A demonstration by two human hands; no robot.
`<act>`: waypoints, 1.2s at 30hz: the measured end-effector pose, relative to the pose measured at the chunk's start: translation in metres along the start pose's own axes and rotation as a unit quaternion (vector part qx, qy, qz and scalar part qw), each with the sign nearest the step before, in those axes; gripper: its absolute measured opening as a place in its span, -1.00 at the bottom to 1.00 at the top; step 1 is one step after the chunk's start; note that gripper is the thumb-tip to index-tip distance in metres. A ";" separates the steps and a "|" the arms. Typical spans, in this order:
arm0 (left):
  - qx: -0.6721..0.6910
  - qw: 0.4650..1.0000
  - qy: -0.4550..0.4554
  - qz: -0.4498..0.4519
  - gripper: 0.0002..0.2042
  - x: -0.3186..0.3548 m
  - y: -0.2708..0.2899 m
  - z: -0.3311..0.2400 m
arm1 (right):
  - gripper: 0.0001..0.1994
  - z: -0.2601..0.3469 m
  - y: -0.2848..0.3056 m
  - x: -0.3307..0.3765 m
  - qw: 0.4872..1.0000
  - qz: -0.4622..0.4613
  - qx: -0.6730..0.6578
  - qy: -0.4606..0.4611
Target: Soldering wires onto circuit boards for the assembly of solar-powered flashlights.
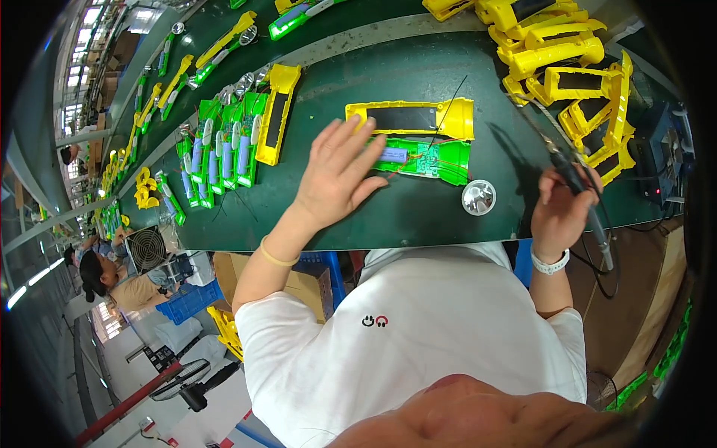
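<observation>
My left hand (pixel 336 168) lies flat with fingers spread over the left end of a green flashlight housing half (pixel 457 153), partly hiding it. In that half sit a purple cylindrical battery (pixel 395 154) and a green circuit board (pixel 427 159) with thin red wires. Just beyond it is a yellow housing half (pixel 457 119) with a black panel; my fingertips overlap its left end. A thin black wire (pixel 451 107) crosses both halves. Beside the green half's right end rests a round silver reflector (pixel 478 197). My right hand (pixel 560 213) grips a soldering iron (pixel 571 175), its tip pointing away from me.
Several green halves with batteries (pixel 224 149) and a yellow half (pixel 278 116) stand at left. Yellow housing parts (pixel 553 52) pile up at far right, near a dark powered box (pixel 661 168). The iron's cable (pixel 616 261) hangs by the table edge. Another person (pixel 123 287) works at left.
</observation>
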State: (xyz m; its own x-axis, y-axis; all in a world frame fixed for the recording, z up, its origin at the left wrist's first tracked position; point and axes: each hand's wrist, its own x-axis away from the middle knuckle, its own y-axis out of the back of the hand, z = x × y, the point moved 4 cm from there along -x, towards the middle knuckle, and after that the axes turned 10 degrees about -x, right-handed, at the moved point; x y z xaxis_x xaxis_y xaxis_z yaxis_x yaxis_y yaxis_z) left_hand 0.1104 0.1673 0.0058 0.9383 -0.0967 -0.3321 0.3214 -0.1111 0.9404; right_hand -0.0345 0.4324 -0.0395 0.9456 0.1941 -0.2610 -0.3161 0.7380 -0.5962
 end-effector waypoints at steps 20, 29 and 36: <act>0.171 0.977 0.130 -0.002 -0.88 -0.029 -0.013 -0.026 | -0.75 -0.018 -0.033 0.002 0.976 0.130 0.098 -0.143; 0.168 0.974 0.149 0.025 -0.88 -0.033 -0.014 -0.025 | -0.76 -0.026 -0.035 0.005 0.962 0.166 0.121 -0.178; 0.171 0.973 0.152 0.031 -0.87 -0.033 -0.012 -0.026 | -0.75 -0.022 -0.034 0.003 0.969 0.141 0.064 -0.195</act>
State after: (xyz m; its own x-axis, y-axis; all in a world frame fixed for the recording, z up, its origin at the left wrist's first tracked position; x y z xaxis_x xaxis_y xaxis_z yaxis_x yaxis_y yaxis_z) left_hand 0.0788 0.1972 0.0071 0.9657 0.1776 -0.1892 0.2501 -0.4418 0.8615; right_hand -0.0227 0.3935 -0.0368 0.7881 0.6105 -0.0790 -0.5778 0.6893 -0.4372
